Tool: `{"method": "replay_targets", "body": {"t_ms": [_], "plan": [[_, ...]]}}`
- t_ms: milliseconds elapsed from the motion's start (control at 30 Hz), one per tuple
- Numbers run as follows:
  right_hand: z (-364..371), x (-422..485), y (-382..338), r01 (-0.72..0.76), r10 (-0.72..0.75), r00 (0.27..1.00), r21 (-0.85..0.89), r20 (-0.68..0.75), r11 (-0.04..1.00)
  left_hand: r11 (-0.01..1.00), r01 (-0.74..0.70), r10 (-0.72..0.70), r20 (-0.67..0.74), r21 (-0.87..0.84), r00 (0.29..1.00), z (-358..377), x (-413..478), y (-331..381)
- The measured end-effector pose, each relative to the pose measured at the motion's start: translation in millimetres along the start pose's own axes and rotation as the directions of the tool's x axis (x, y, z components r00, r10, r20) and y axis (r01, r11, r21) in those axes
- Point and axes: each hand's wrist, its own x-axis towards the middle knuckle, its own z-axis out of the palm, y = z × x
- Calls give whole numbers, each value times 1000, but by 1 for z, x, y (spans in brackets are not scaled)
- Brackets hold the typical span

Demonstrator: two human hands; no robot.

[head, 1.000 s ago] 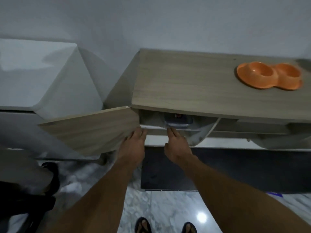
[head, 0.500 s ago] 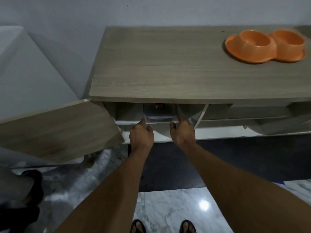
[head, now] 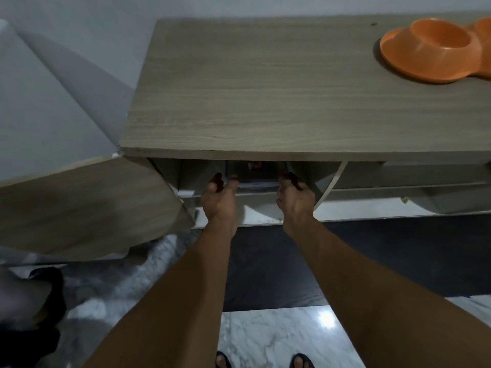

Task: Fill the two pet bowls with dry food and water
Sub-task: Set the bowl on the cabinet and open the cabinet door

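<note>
Inside the cabinet, left hand and right hand grip a container.

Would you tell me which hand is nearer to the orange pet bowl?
Right. The right hand reaches under the countertop, below-left of the bowl; the left hand is farther left.

The wood-grain table carries an orange double pet bowl at its far right end, partly cut off by the frame. Below, a dark mat lies on the marble floor.
</note>
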Motion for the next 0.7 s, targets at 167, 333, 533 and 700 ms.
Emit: {"method": "replay_targets", "body": {"t_ms": [167, 333, 533, 700], "plan": [[-1, 9, 6, 35, -35, 998, 5, 42, 999, 1000, -14, 14, 9, 20, 1000, 3, 6, -10], [-2, 9, 10, 23, -27, 999, 130, 30, 991, 998, -52, 53, 54, -26, 997, 0, 6, -17], [-10, -11, 17, 9, -10, 1000, 189, 3, 982, 999, -25, 28, 90, -31, 996, -13, -13, -23], [-35, -40, 19, 10, -12, 1000, 130, 18, 992, 999, -54, 53, 111, 3, 992, -30, -51, -25]]}}
